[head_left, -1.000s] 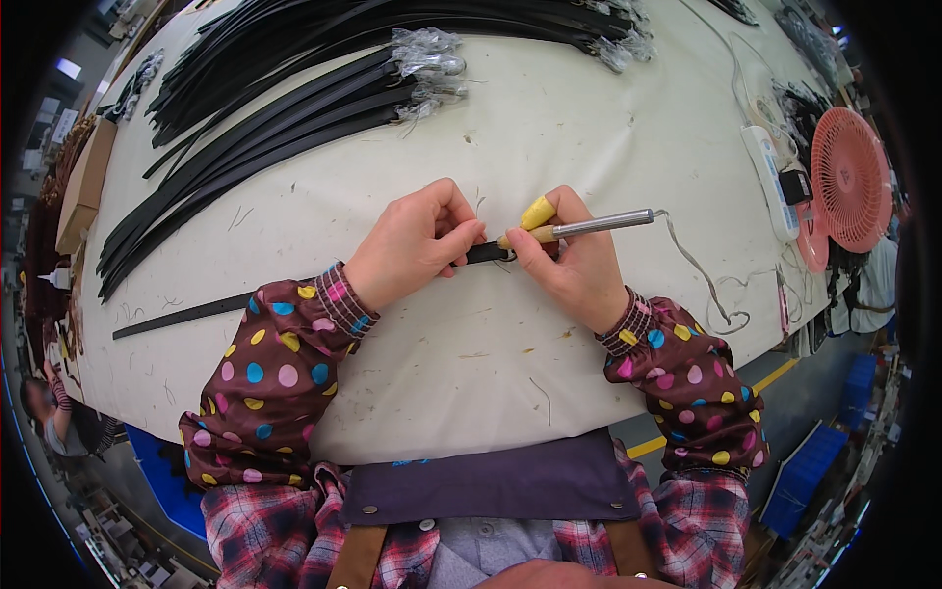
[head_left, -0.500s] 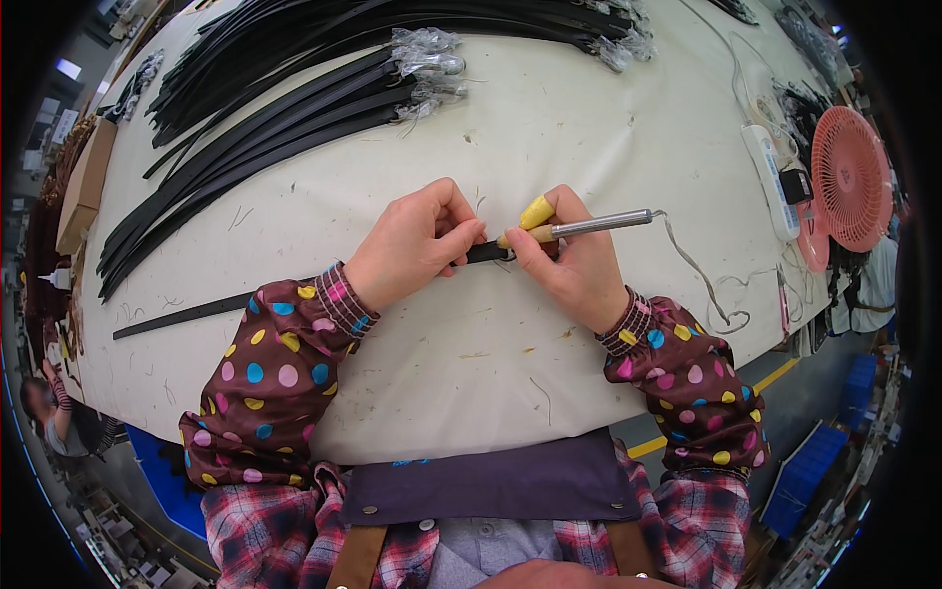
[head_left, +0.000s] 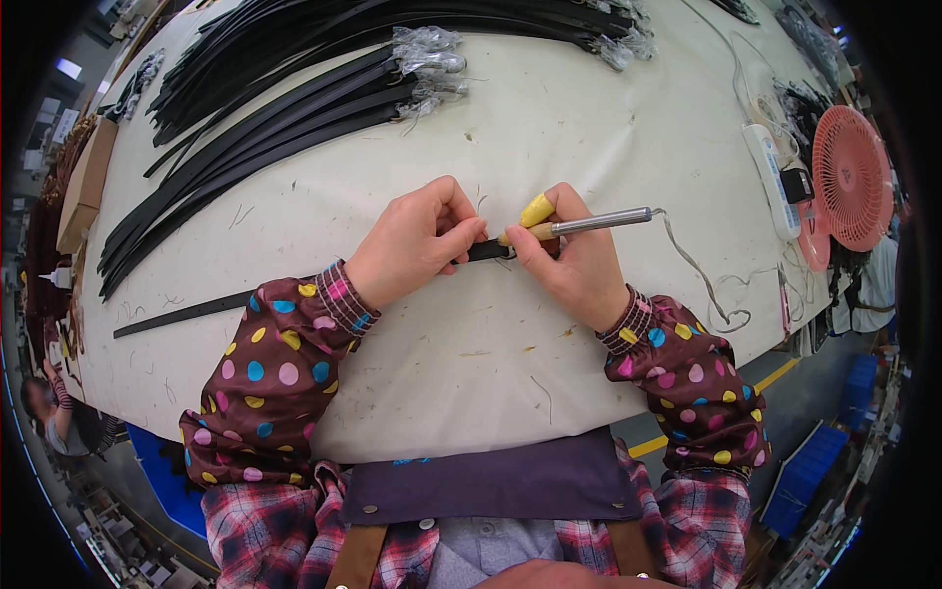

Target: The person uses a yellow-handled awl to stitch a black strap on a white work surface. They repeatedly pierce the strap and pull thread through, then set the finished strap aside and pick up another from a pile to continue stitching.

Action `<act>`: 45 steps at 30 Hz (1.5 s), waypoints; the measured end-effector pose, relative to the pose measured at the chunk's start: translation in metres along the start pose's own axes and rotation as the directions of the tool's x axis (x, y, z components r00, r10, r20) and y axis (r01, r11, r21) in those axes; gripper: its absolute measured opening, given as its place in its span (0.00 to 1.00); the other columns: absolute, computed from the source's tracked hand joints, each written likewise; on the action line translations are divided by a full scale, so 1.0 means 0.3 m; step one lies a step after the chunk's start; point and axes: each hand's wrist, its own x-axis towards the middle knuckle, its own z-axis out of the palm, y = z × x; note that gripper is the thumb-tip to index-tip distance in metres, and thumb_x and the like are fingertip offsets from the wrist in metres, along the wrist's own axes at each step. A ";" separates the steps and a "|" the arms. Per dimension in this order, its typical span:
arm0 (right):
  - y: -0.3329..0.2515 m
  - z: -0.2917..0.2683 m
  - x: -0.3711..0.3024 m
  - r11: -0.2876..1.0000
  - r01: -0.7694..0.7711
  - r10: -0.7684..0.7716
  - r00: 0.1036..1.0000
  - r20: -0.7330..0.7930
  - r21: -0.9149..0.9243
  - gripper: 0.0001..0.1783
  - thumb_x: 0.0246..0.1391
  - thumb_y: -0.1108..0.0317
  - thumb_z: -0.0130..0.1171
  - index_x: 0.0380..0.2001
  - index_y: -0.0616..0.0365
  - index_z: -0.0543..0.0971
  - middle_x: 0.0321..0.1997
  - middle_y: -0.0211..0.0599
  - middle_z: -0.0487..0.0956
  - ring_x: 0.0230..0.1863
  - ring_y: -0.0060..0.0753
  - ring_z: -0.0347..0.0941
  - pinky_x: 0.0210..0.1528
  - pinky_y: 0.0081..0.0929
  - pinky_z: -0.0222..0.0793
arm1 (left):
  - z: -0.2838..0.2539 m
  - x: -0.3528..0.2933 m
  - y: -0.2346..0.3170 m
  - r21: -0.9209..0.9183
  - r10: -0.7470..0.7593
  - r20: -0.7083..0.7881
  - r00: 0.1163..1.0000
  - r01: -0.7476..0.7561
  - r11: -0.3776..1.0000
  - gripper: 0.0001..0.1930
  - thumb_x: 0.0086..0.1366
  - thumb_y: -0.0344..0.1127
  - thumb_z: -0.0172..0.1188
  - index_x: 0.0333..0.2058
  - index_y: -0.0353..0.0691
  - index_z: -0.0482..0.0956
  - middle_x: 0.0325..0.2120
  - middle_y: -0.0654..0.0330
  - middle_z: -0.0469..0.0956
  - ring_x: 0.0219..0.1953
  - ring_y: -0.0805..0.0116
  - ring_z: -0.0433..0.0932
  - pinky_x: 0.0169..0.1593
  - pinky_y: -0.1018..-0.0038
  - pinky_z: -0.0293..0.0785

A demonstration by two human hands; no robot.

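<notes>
A long narrow black strap (head_left: 201, 314) lies slantwise across the table, passing under my left forearm. My left hand (head_left: 417, 236) is closed in a pinch at the strap near its right end; the fingertips partly hide it. A fine loose thread stands up by those fingers. In my right hand (head_left: 574, 260) is a corded heat pen (head_left: 603, 222) with a steel barrel and tan grip, held tilted. Its front end points left, close to the strap end, and the tip is hard to make out. One right finger wears a yellow finger cover (head_left: 536, 210).
Bundles of black straps (head_left: 285, 133) with plastic-wrapped ends lie at the back left. On the right stand a pink fan (head_left: 852, 177) and a white power strip (head_left: 770, 182). The pen's cord (head_left: 687, 260) trails there. A cardboard box (head_left: 85, 187) is far left.
</notes>
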 end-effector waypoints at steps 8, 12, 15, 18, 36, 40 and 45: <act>0.000 -0.001 0.000 1.000 -0.004 0.004 1.000 -0.002 -0.011 0.13 0.56 0.69 0.64 0.32 0.61 0.69 0.21 0.30 0.74 0.21 0.16 0.68 0.23 0.18 0.64 | -0.001 0.000 0.002 0.000 -0.006 0.001 1.000 0.006 1.000 0.08 0.70 0.34 0.57 0.35 0.36 0.69 0.30 0.62 0.79 0.27 0.82 0.74 0.27 0.84 0.75; 0.001 -0.001 -0.002 1.000 -0.003 0.003 1.000 -0.006 0.013 0.13 0.56 0.69 0.64 0.32 0.61 0.69 0.21 0.29 0.74 0.21 0.15 0.69 0.23 0.18 0.64 | -0.001 0.000 -0.001 -0.007 -0.004 0.002 1.000 0.004 1.000 0.08 0.70 0.34 0.56 0.35 0.36 0.69 0.30 0.62 0.79 0.28 0.82 0.74 0.27 0.84 0.75; -0.001 -0.003 -0.001 1.000 -0.008 0.008 1.000 0.005 0.006 0.13 0.57 0.69 0.64 0.32 0.61 0.69 0.21 0.29 0.74 0.21 0.15 0.69 0.23 0.17 0.64 | 0.000 0.001 0.000 -0.007 -0.005 0.003 1.000 0.005 1.000 0.08 0.70 0.34 0.56 0.35 0.36 0.69 0.30 0.62 0.79 0.28 0.82 0.74 0.27 0.84 0.75; 0.000 -0.002 -0.001 1.000 0.004 -0.004 1.000 0.003 0.009 0.13 0.57 0.69 0.64 0.32 0.61 0.69 0.22 0.30 0.74 0.21 0.15 0.70 0.23 0.17 0.64 | 0.001 0.002 -0.001 -0.004 -0.001 0.003 1.000 0.001 1.000 0.08 0.70 0.34 0.57 0.35 0.36 0.69 0.31 0.62 0.79 0.28 0.82 0.74 0.27 0.84 0.75; 0.004 -0.010 -0.001 0.985 0.050 -0.025 0.988 -0.150 0.165 0.11 0.57 0.72 0.61 0.32 0.59 0.68 0.25 0.31 0.79 0.23 0.13 0.70 0.24 0.16 0.65 | 0.017 -0.067 0.007 0.383 0.309 0.001 0.951 -0.286 0.879 0.09 0.60 0.27 0.62 0.37 0.39 0.71 0.34 0.61 0.73 0.30 0.71 0.77 0.34 0.74 0.75; 0.008 -0.019 0.002 0.979 0.005 0.026 0.988 -0.153 0.202 0.10 0.57 0.72 0.60 0.31 0.58 0.67 0.26 0.32 0.80 0.23 0.12 0.69 0.25 0.15 0.64 | 0.054 -0.082 0.001 0.614 0.518 0.059 0.853 -0.440 0.655 0.09 0.58 0.26 0.64 0.36 0.42 0.75 0.34 0.62 0.71 0.30 0.68 0.76 0.33 0.73 0.75; 0.019 -0.030 -0.004 0.977 -0.014 0.048 0.986 -0.157 0.212 0.10 0.57 0.71 0.61 0.31 0.58 0.67 0.25 0.31 0.79 0.24 0.11 0.69 0.25 0.15 0.64 | 0.062 -0.050 -0.015 0.606 0.541 0.079 0.837 -0.471 0.641 0.06 0.60 0.30 0.64 0.34 0.43 0.76 0.32 0.62 0.73 0.30 0.63 0.77 0.34 0.70 0.75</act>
